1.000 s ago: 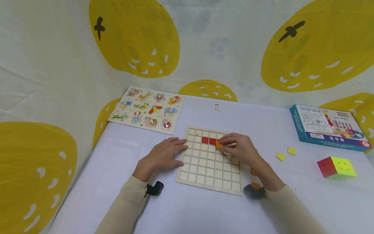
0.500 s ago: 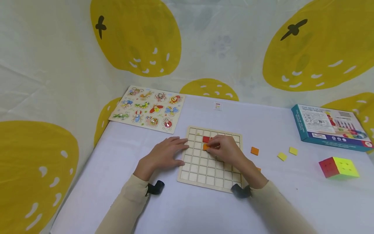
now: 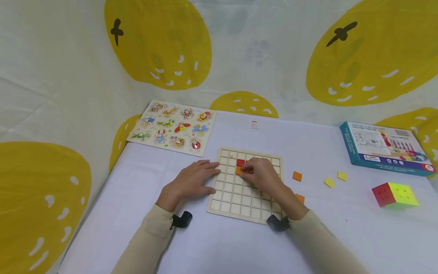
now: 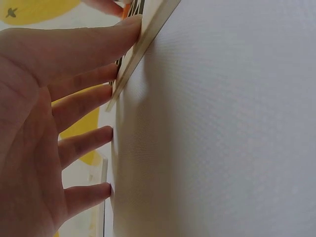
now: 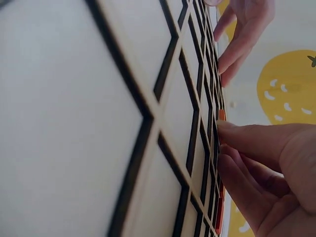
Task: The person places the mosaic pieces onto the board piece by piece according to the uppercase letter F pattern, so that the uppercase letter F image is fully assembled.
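On the white table (image 3: 239, 247), the square wooden grid board (image 3: 245, 200) lies before and right of the flat wooden animal puzzle (image 3: 171, 131), left of two loose square orange tiles (image 3: 297, 176) and the red-and-yellow cube (image 3: 393, 196).

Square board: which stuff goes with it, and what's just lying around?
Part of the job:
board
red tile
orange tile, pinched by the right hand
probably loose orange tiles, yellow tiles, card

Just lying about, it seems:
bug puzzle
box
cube
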A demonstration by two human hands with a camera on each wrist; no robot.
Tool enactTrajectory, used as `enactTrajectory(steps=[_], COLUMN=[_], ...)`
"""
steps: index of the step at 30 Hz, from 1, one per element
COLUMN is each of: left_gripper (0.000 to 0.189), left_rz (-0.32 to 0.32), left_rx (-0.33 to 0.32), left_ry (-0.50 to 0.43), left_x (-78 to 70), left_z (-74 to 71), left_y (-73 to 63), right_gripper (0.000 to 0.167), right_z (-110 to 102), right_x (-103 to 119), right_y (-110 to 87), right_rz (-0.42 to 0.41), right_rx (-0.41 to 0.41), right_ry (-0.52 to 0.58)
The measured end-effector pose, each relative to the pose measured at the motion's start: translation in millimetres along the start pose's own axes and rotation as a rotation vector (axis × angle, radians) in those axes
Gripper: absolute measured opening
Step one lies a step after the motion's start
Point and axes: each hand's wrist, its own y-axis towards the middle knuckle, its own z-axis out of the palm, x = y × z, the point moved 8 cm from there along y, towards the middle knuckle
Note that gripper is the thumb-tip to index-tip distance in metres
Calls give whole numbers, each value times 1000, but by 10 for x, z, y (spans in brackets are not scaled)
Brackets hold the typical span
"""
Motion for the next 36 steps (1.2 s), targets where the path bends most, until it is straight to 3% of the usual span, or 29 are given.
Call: enactTrajectory(steps=[12,21,29,36], left_gripper=[63,64,64,65], left_rz=[4,6,10,12], left_rx=[-2,-4,0,4], left_ry=[-13,-5,-5,-1], left_x=[-12,6,20,27], left_z=[-9,-6,-6,6], left_y=[-3,-1,10,10], right_gripper=[11,27,38,42], right_z=[-21,-376,-823,-967], right_x=[-2,-116,-460,-890], right_y=[-4,-71,-283,-626], right_rz=[6,47,196,316], right_rx=[32,18,32,49], right_ry=[0,14,-70,-87])
